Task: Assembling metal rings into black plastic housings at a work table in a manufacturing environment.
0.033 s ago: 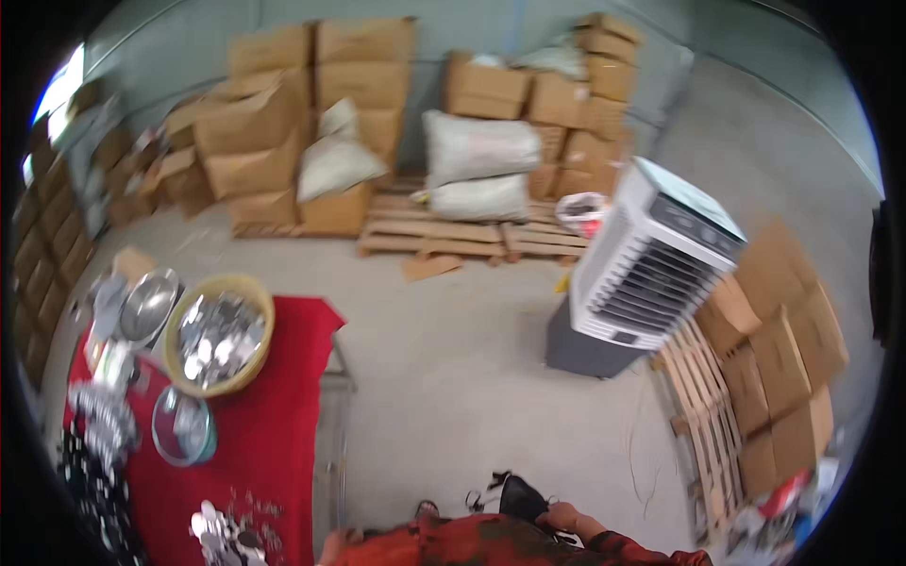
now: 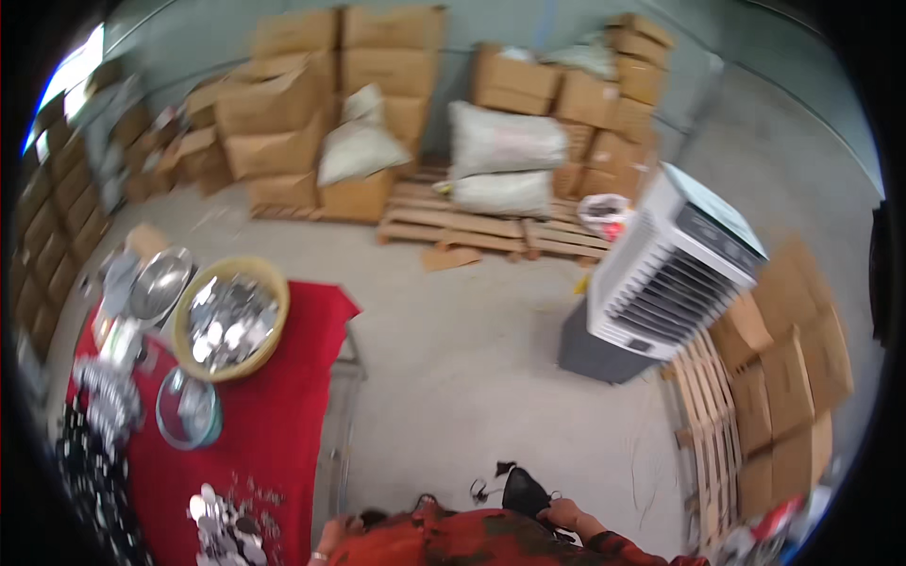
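At the lower edge, my right hand (image 2: 563, 515) is in front of my red and dark patterned clothing, its fingers curled against a black pouch-like thing (image 2: 525, 491). Thin dark loops show near this thing, but its exact kind is unclear. My left hand (image 2: 332, 536) is low beside the right edge of the red-covered table (image 2: 269, 429). Blur and my clothing hide its fingers. Nearest to it on the cloth lies a scatter of shiny round discs (image 2: 226, 528). Farther back stand a clear bowl (image 2: 189, 410) and a yellow basket (image 2: 276, 340) heaped with silvery discs.
A metal bowl (image 2: 160, 283) and black and silver pieces (image 2: 90, 481) crowd the table's left side. A white and grey air cooler (image 2: 661, 283) stands to the right. Behind it, cartons (image 2: 783, 377) sit on a pallet (image 2: 708, 424). More cartons and white sacks (image 2: 505, 141) line the far wall.
The whole view has shifted, so the table, cooler and cartons appear farther right. My right hand keeps its place by the black pouch-like thing. A little more of my left wrist shows.
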A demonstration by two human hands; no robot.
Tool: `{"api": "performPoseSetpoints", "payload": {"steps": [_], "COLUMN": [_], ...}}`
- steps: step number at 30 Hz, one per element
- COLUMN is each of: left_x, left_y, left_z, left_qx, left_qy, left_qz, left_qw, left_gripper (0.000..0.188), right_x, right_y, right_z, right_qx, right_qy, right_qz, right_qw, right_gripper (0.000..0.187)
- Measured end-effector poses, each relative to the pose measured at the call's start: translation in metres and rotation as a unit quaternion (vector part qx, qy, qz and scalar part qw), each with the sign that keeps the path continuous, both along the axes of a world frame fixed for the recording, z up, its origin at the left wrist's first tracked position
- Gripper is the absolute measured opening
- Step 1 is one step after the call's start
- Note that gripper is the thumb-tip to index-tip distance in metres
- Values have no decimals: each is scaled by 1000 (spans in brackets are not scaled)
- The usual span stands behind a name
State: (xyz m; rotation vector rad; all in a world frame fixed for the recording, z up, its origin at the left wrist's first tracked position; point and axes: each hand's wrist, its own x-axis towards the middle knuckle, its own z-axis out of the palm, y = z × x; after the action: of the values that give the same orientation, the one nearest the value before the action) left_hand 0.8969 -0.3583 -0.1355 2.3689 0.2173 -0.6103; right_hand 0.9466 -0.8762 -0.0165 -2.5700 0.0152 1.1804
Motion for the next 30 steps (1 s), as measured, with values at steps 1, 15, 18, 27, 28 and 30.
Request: {"api": "performPoseSetpoints", "payload": {"steps": [1,15,18,27,28,30], "left_x": [29,308,399,586,594,614], "left_y": [-17,-43,-33,17,17,23], "left_z": [71,118,152,124,119,105], "left_qx": [-4,-124,-166,-71,-63,-21], "left_qy": [17,-35,-53,-206,-200,-145], "left_qz": [19,235,185,357,382,474], "left_qw": [1000,963,967,908,900,868], "left_gripper": [41,37,34,20,20,22], "right_x": [28,417,484,722,755,824], "right_y": [-2,25,39,105,113,129], "right_z": [-2,33,59,44,29,-6], "right_qx": [-7,-20,-34,43,32,15], "right_qy": [-38,-9,-41,10,3,-2], "right_qz": [8,-88,-65,-61,-7,93], "right_qw": [999,996,996,997,999,996], "right_gripper": [53,32,38,45,45,44]}}
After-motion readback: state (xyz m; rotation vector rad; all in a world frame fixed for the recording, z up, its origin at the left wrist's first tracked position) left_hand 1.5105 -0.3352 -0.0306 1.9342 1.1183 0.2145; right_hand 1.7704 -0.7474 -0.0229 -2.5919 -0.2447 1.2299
